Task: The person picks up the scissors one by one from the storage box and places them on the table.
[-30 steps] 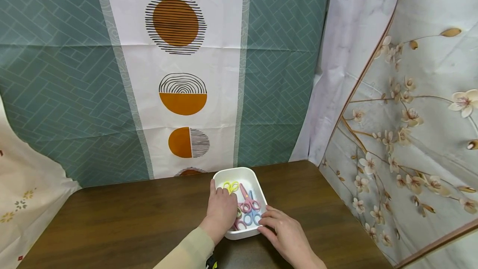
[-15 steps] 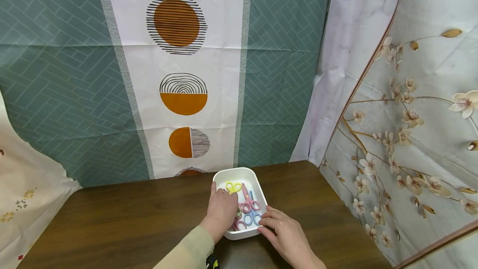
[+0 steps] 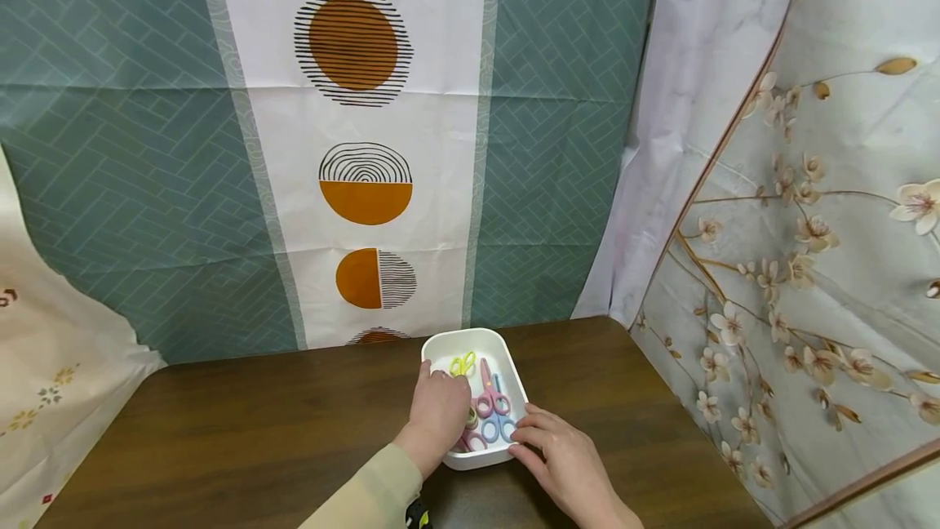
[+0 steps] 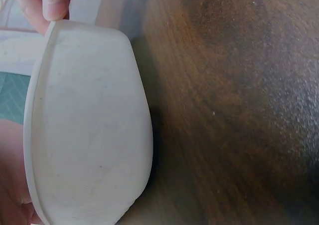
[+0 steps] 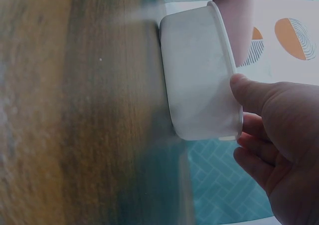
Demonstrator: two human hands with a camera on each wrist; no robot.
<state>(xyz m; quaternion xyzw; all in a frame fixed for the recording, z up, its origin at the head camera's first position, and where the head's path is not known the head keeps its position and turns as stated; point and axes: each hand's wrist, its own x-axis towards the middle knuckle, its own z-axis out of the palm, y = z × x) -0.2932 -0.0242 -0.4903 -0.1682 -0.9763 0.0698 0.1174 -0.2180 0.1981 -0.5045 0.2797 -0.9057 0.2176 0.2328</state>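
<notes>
A white rectangular tray [image 3: 481, 461] sits on the brown table with several children's scissors inside. My left hand [image 3: 438, 411] reaches over its left side, fingers curled down at the yellow scissors [image 3: 463, 363], whose blades and my fingertips are hidden beneath the hand. Beside them lie pink scissors [image 3: 485, 386] and blue scissors [image 3: 490, 431]; more handles show below the left hand. At the near right corner my right hand [image 3: 561, 455] pinches the rim. In the right wrist view that right hand [image 5: 289, 135] has its thumb on the tray's outer wall [image 5: 199, 75].
Dark wooden table [image 3: 279, 431] extends on both sides of the tray. A patterned green and white cloth [image 3: 382, 186] hangs behind the table, and a floral curtain [image 3: 793, 333] hangs on the right. Pale cloth [image 3: 66, 374] drapes at the left edge.
The yellow scissors' handles have turned and shifted slightly right within the tray. My left hand has moved only a little, and my right hand stays at the rim.
</notes>
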